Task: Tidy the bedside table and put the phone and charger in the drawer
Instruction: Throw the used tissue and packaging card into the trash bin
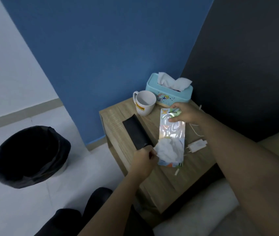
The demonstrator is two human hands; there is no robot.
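On the wooden bedside table [154, 176] a black phone [136, 132] lies slanted near the left edge. My left hand [143, 161] is closed on the phone's near end, beside a crumpled white tissue [167, 149]. The tissue rests on a shiny, colourful flat package [172, 132]. At the package's far end my right hand [184, 113] pinches it. To the right of the package lies a white charger [197, 145]; its white cable [195, 131] runs under my right forearm, and its plug end [176, 172] lies near the front.
A white mug [144, 103] and a light-blue tissue box [169, 90] stand at the back of the table. A bin lined with a black bag [31, 155] stands on the floor to the left. A bed or cushion [220, 210] adjoins the table on the right.
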